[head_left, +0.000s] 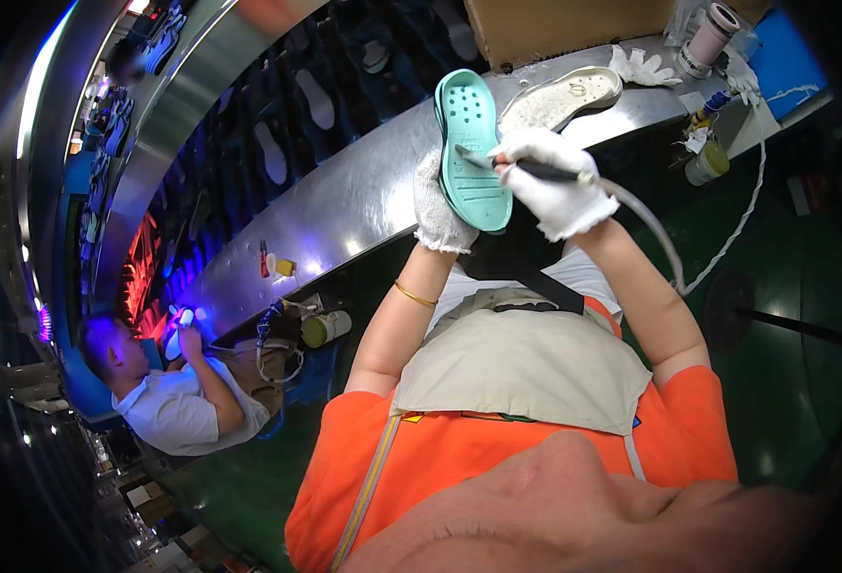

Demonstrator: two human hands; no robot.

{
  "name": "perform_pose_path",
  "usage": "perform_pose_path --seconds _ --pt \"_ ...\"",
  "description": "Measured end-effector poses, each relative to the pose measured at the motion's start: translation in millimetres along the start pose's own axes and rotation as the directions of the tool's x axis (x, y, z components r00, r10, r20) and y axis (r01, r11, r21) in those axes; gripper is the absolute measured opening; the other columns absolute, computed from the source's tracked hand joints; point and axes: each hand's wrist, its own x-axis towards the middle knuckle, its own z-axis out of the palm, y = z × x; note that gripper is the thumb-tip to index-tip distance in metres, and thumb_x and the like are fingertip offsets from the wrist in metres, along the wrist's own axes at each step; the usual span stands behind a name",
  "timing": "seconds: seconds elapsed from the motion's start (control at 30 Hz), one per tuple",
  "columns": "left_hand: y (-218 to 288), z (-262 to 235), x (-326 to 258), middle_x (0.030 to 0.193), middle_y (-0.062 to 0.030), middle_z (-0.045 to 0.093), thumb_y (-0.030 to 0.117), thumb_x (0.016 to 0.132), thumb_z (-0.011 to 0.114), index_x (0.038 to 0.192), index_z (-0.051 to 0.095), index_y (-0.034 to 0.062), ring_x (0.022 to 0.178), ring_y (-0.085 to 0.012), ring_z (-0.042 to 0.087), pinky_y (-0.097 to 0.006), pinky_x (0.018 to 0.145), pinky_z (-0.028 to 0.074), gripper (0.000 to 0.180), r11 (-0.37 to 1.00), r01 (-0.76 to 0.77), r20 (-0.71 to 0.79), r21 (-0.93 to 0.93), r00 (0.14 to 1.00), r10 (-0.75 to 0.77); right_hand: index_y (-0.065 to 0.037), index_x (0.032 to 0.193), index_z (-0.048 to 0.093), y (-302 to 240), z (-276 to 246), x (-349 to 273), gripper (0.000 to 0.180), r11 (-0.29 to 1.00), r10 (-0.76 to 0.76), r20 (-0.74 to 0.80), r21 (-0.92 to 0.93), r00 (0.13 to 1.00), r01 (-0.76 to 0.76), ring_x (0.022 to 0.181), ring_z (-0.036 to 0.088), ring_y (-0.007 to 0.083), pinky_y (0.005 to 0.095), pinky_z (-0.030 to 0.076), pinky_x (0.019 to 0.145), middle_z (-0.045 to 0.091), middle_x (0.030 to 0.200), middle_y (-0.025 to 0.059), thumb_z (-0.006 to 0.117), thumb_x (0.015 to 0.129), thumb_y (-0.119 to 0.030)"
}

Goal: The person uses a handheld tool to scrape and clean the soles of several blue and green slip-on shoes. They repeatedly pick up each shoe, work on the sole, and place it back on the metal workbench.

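Observation:
My left hand [437,210], in a white knit glove, grips a turquoise shoe sole [478,196] along its left edge, holding it tilted with the inner face up. Small holes dot its upper end. In my gloved right hand [562,196] is a brush [547,172] with a black handle, a pale hose [652,222] running from its back end. The brush's tip lies over the middle of the sole, apparently touching it. Just beyond my right hand, an off-white sole [566,95] rests on the metal ledge [345,205].
Behind the ledge runs a dark bed carrying several soles [314,98]. A cardboard box [574,33], loose white gloves [642,67] and a pink cup [710,40] stand farther back. A jar [707,164] is at right. A co-worker [182,392] sits at left, handling a lit object.

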Motion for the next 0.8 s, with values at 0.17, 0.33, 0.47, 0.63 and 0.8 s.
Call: perform_pose_path --seconds 0.17,0.33,0.47,0.63,0.8 --pt "-4.0 -12.6 1.6 0.104 -0.0148 0.061 0.040 0.089 0.035 0.118 0.052 0.0012 0.091 -0.0269 0.061 -0.039 0.084 0.051 0.051 0.997 0.028 0.034 -0.073 0.999 -0.026 -0.004 0.084 0.063 -16.3 7.3 -5.9 0.013 0.976 0.105 0.093 0.182 0.990 -0.120 0.077 0.062 0.0158 0.0276 0.049 0.073 0.064 0.081 0.0057 0.068 0.072 -0.003" --pt "-6.8 12.7 -12.0 0.114 -0.0129 0.058 0.037 0.089 0.037 0.121 0.051 0.0052 0.098 -0.0272 0.059 -0.040 0.087 0.049 0.047 0.994 -0.036 -0.012 -0.105 0.999 0.035 -0.002 0.089 0.063 2.0 -1.3 5.8 0.008 0.840 0.391 -0.089 0.441 0.916 -0.315 0.076 0.060 0.0076 0.0231 0.049 0.072 0.065 0.084 0.0040 0.062 0.082 -0.006" --pt "-20.8 8.0 -10.7 0.112 -0.0116 0.059 0.039 0.091 0.037 0.120 0.052 0.0065 0.100 -0.0256 0.059 -0.039 0.088 0.049 0.046 0.991 -0.100 -0.152 0.087 0.982 0.112 0.000 0.093 0.061 -0.2 6.9 14.7 0.012 0.878 0.391 -0.170 0.365 0.905 -0.311 0.071 0.061 0.0093 0.0229 0.049 0.068 0.065 0.080 0.0054 0.061 0.084 -0.008" --pt "-18.0 -20.6 -3.9 0.119 -0.0112 0.056 0.043 0.093 0.037 0.129 0.045 0.0086 0.104 -0.0260 0.057 -0.039 0.089 0.049 0.050 0.997 -0.077 -0.080 -0.007 0.994 0.076 0.001 0.089 0.062 -16.2 5.1 10.3 0.013 0.597 0.579 0.019 0.671 0.815 -0.440 0.069 0.063 0.0118 0.0233 0.051 0.066 0.065 0.079 0.0065 0.063 0.084 -0.011" --pt "-16.8 3.8 -13.5 0.121 -0.0136 0.054 0.042 0.093 0.034 0.128 0.046 0.0054 0.107 -0.0317 0.056 -0.046 0.095 0.045 0.051 0.999 -0.016 0.096 -0.043 0.995 0.020 0.000 0.093 0.061 15.8 1.9 26.7 0.012 0.890 0.265 -0.286 0.441 0.921 -0.119 0.080 0.062 0.0108 0.0228 0.051 0.072 0.065 0.090 0.0074 0.064 0.081 0.001"
